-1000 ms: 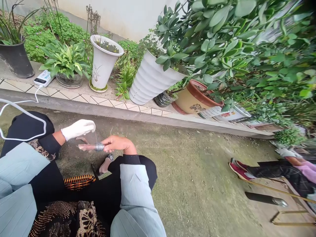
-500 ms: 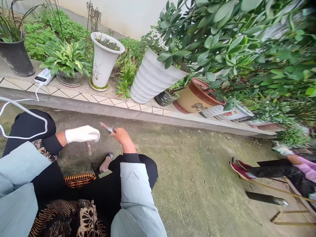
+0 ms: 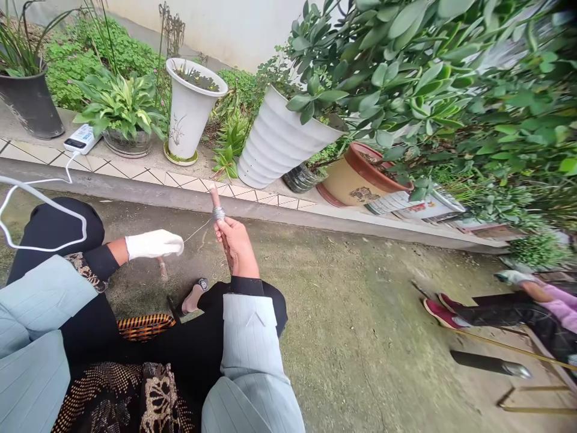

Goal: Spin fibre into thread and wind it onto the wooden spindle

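My right hand (image 3: 238, 243), bare, is closed around a wooden stick (image 3: 214, 197). The stick stands nearly upright, with its pale tip above the fist. Just over my thumb, a coil of thin grey wire or string (image 3: 219, 213) is wound around it. From this coil a thin strand (image 3: 198, 230) runs taut down to my left hand (image 3: 155, 244), which wears a white glove. The gloved fingers are closed on the strand. On the ground beyond my left hand lies another short stick (image 3: 163, 268), partly hidden by the glove.
A low tiled ledge (image 3: 198, 184) with several potted plants runs across in front. A white cable (image 3: 85, 225) loops at the left from a power bank (image 3: 82, 139). At the right sits another person (image 3: 500, 313), near a dark cylinder (image 3: 489, 364) on the concrete floor (image 3: 360, 337).
My right hand has turned the stick from pointing left to nearly upright and shifted slightly right. The strand now shows stretched between my hands. My left hand has moved slightly right.
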`<state>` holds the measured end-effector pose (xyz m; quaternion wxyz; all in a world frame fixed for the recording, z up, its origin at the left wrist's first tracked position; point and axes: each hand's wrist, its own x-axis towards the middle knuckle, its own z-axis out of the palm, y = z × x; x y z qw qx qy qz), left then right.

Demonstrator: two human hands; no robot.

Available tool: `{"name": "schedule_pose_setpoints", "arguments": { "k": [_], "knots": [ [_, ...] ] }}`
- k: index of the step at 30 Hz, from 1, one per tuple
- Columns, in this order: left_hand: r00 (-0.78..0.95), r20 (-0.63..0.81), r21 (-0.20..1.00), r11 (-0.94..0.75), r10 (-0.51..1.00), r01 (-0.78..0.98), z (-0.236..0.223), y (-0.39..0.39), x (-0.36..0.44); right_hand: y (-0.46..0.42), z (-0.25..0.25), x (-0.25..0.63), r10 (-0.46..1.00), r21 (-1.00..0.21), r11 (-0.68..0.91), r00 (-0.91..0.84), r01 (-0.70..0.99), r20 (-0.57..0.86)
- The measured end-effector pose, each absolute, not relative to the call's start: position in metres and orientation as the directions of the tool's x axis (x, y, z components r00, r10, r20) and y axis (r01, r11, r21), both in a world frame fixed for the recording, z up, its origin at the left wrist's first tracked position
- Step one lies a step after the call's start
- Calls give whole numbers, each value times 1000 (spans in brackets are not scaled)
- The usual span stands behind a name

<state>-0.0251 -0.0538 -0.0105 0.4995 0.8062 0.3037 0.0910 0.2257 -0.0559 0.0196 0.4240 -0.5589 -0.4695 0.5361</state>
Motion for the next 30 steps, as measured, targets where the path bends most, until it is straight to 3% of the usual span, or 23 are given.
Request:
{"name": "schedule_pose_setpoints", "arguments": {
  "k": [2, 5, 7, 9, 10, 12, 14, 15, 17, 19, 21, 23, 26, 30],
  "knots": [
    [834, -154, 864, -337, 531, 374, -8, -57, -22, -51, 14, 224, 961, -902, -269, 35, 338, -273],
    [849, -113, 862, -373, 517, 343, -1, -57, -20, -49, 9, 220, 952, -611, -231, 45, 758, -304],
    [852, -91, 855, -398, 516, 332, 3, -55, -21, -51, 8, 216, 950, -425, -146, 7, 893, -313],
    [830, -79, 844, -407, 552, 350, 6, -52, -24, -54, 8, 210, 906, -326, -68, -79, 943, -417],
    [810, -76, 837, -405, 581, 369, 8, -50, -27, -56, 9, 207, 846, -330, -36, -147, 943, -513],
    [764, -79, 833, -379, 640, 404, 10, -46, -32, -61, 12, 203, 621, -459, 3, -362, 888, -695],
    [752, -82, 869, -322, 654, 375, 10, -42, -35, -67, 17, 203, 378, -680, -55, -615, 731, -692],
    [747, -78, 900, -275, 660, 337, 10, -41, -36, -69, 21, 205, 351, -780, -115, -709, 616, -612],
    [736, -80, 951, -168, 672, 258, 8, -42, -36, -70, 25, 210, 555, -917, -215, -731, 336, -398],
    [721, -113, 974, -68, 683, 217, 5, -44, -32, -67, 25, 215, 840, -971, -216, -489, 100, -237],
    [724, -182, 974, 24, 665, 223, 0, -48, -28, -62, 20, 217, 955, -982, -189, -230, 3, -185],
    [755, -247, 966, 92, 608, 241, -4, -52, -24, -56, 12, 217, 968, -976, -216, -122, 40, -220],
    [808, -282, 958, 102, 517, 269, -7, -55, -21, -51, 5, 214, 952, -925, -275, -62, 263, -301],
    [842, -218, 969, 3, 493, 249, -5, -56, -19, -51, 5, 211, 953, -687, -206, -18, 696, -303]
  ]
}}
